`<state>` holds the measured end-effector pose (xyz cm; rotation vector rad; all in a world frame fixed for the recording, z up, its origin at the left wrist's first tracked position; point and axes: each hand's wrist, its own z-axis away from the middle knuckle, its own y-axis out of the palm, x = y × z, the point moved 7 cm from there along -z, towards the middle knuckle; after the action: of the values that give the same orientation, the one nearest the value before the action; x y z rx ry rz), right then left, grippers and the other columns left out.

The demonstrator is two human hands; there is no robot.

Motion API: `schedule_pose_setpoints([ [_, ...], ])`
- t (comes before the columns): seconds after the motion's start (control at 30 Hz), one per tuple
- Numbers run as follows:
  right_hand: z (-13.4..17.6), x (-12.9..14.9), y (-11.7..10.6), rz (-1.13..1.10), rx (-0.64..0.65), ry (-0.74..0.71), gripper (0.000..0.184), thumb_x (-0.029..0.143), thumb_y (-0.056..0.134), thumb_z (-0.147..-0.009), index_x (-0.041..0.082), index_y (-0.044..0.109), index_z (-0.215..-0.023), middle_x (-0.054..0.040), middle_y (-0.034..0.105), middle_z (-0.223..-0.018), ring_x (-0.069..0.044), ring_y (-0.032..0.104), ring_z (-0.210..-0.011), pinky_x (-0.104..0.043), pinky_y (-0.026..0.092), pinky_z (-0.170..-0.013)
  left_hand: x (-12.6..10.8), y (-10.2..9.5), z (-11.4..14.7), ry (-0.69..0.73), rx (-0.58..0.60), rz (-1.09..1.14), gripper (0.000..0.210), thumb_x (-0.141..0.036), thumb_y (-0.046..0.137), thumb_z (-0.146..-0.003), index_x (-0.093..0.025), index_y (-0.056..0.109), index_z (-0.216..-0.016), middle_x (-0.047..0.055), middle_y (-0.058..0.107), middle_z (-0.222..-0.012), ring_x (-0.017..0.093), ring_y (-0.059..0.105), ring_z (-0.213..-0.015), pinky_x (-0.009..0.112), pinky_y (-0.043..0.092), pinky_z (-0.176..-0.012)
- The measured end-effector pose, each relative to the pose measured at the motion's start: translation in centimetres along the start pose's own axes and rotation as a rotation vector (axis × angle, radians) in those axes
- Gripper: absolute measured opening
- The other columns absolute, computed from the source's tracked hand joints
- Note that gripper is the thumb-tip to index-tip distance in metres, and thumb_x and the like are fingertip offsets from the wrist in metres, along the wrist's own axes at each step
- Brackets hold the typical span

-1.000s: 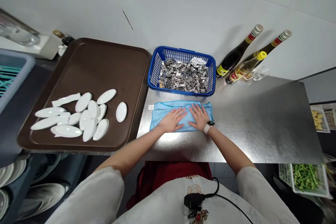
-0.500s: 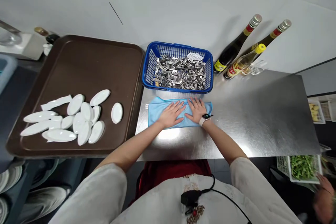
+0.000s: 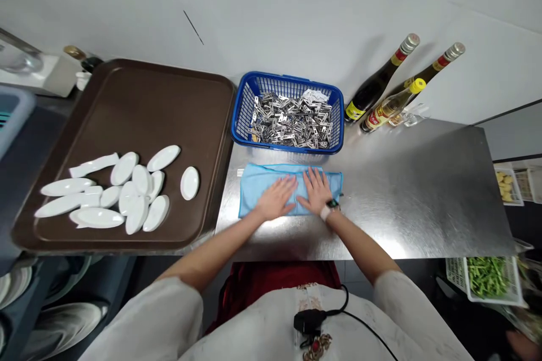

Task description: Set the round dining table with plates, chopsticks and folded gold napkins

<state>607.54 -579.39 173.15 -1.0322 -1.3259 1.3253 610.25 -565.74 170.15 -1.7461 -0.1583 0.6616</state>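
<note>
A light blue cloth (image 3: 254,192), folded into a long strip, lies on the steel counter (image 3: 406,192) in front of me. My left hand (image 3: 276,198) rests flat on the middle of it with fingers stretched out. Just to its right, my right hand (image 3: 315,192) presses flat on the cloth, fingers spread, a watch on that wrist. Behind the cloth stands a blue plastic basket (image 3: 288,148) heaped with small flat metal clips (image 3: 292,121). Neither hand grips anything.
At left, a brown tray (image 3: 161,96) carries several small white oval dishes (image 3: 189,183). Three bottles (image 3: 375,87) stand by the wall, right of the basket. Below the counter's right end is a crate of green vegetables (image 3: 486,276). A person's hand (image 3: 523,344) shows at lower right.
My hands have slid slightly toward me on the cloth, whose far edge looks flatter. The view has shifted a little. The other person's hand has moved lower.
</note>
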Motion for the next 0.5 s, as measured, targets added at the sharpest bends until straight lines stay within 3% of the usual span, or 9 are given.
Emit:
schedule_pose_setpoints([
  [0.07,3.3,1.1,0.8,-0.007,0.026,-0.067,0.081,0.061,0.040,-0.094,0.009,0.029,-0.155,-0.0173,0.022,-0.162,-0.034,0.015,-0.151,-0.052,0.013,-0.121,-2.0,0.9,2.1,0.043,0.033,0.005,0.068,-0.055,0.036,-0.097,-0.015,0.037,-0.152,0.011,0.035,-0.158,0.027,0.021,-0.151,0.045,0.021,-0.121],
  [0.13,4.8,1.2,1.1,-0.002,0.033,-0.094,0.083,0.063,0.041,-0.092,0.011,0.028,-0.155,-0.0169,0.024,-0.161,-0.034,0.016,-0.151,-0.053,0.014,-0.120,-2.7,1.2,2.8,0.057,0.043,0.005,0.069,-0.056,0.038,-0.096,-0.017,0.036,-0.153,0.010,0.033,-0.159,0.027,0.021,-0.151,0.045,0.020,-0.122],
  [0.3,-0.4,-1.0,-0.3,0.004,0.016,-0.052,0.087,0.064,0.047,-0.089,0.012,0.028,-0.156,-0.0160,0.022,-0.162,-0.036,0.017,-0.150,-0.054,0.012,-0.121,0.4,-0.4,-1.4,-0.031,0.005,0.005,0.069,-0.055,0.045,-0.094,-0.020,0.038,-0.152,0.010,0.030,-0.161,0.032,0.018,-0.151,0.053,0.015,-0.121],
  [0.37,-0.7,-1.1,-0.5,0.003,0.002,-0.026,0.085,0.063,0.047,-0.090,0.014,0.028,-0.156,-0.0149,0.021,-0.163,-0.036,0.016,-0.150,-0.054,0.010,-0.121,0.6,-0.5,-1.7,-0.092,-0.026,-0.003,0.068,-0.055,0.045,-0.094,-0.022,0.038,-0.153,0.010,0.027,-0.162,0.034,0.016,-0.151,0.057,0.014,-0.121],
  [0.5,3.7,0.4,0.5,0.012,0.015,-0.037,0.081,0.062,0.043,-0.093,0.015,0.028,-0.156,-0.0150,0.018,-0.164,-0.035,0.014,-0.151,-0.054,0.011,-0.121,-2.2,0.9,2.0,-0.081,-0.035,0.010,0.067,-0.054,0.041,-0.096,-0.020,0.036,-0.153,0.012,0.030,-0.160,0.033,0.017,-0.151,0.054,0.018,-0.121],
])
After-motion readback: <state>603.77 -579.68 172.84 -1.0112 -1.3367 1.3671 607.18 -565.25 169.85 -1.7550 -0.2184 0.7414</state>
